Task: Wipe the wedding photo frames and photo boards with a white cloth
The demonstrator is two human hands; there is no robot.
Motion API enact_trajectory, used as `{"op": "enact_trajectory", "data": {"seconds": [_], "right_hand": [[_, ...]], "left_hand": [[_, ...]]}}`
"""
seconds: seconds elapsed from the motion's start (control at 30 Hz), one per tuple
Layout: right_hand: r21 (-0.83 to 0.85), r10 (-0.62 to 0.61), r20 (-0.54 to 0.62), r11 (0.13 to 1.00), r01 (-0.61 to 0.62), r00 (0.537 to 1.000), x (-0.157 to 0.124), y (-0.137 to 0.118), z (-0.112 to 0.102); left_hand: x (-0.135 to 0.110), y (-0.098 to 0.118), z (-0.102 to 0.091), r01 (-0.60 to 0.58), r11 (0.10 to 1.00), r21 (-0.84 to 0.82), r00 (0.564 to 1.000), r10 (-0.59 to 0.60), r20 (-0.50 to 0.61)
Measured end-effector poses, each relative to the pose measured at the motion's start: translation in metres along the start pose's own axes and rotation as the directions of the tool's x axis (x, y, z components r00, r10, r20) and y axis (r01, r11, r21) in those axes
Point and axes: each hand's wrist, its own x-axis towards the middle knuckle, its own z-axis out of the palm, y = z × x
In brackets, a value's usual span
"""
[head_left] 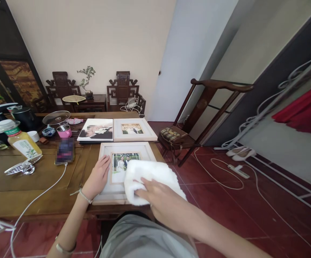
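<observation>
A white-framed photo [123,149] lies flat at the near edge of the wooden table [34,186]. My left hand [97,176] rests on the frame's left side, fingers stretched flat. My right hand [158,199] presses a fluffy white cloth [150,172] onto the frame's lower right part, fingers laid on the cloth. The cloth covers part of the picture.
Behind lie a second white frame [134,129] and a photo album [95,129]. To the left are a phone [65,151] with a white cable, a pink cup [64,131], a juice bottle [21,140]. A dark wooden chair [198,118] stands right of the table; cables and a power strip [238,171] lie on the red floor.
</observation>
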Motion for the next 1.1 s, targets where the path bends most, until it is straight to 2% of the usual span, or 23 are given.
{"op": "enact_trajectory", "data": {"seconds": [0.17, 0.3, 0.4, 0.5, 0.63, 0.77, 0.9, 1.0, 1.1], "right_hand": [[-0.049, 0.041, -0.202, 0.997, -0.052, 0.979, 0.048, 0.045, 0.022], [-0.069, 0.058, -0.357, 0.994, -0.088, 0.933, 0.084, 0.079, 0.019], [-0.105, 0.067, -0.369, 0.988, -0.113, 0.927, 0.105, 0.093, 0.014], [-0.151, 0.032, -0.322, 0.985, -0.084, 0.946, 0.111, 0.092, 0.014], [-0.143, -0.023, -0.22, 0.99, -0.009, 0.975, 0.088, 0.071, 0.016], [-0.079, -0.1, -0.093, 0.993, 0.093, 0.991, 0.04, 0.039, 0.005], [0.02, -0.157, 0.024, 0.987, 0.157, 0.987, -0.001, 0.012, -0.008], [0.086, -0.183, 0.041, 0.98, 0.179, 0.982, -0.013, 0.002, -0.005], [0.097, -0.17, -0.03, 0.98, 0.172, 0.985, -0.007, 0.002, 0.009]], "left_hand": [[0.0, 0.001, -0.002, -0.004, 1.0, 0.001, 1.0, 0.004, 0.023], [0.001, 0.002, -0.003, -0.005, 1.0, -0.006, 1.0, 0.005, 0.025], [0.001, 0.001, -0.004, -0.009, 1.0, -0.017, 1.0, 0.009, 0.022], [0.001, 0.001, -0.003, -0.006, 1.0, -0.021, 1.0, 0.006, 0.013], [0.0, 0.001, -0.002, -0.004, 0.999, -0.032, 1.0, 0.004, -0.011], [0.0, 0.002, -0.001, 0.011, 1.0, -0.029, 1.0, -0.011, -0.012], [0.0, 0.002, -0.001, 0.008, 1.0, -0.015, 1.0, -0.008, -0.008], [0.0, 0.002, -0.001, 0.004, 1.0, -0.018, 1.0, -0.004, -0.011], [0.0, 0.002, -0.001, 0.002, 1.0, -0.025, 1.0, -0.003, -0.011]]}}
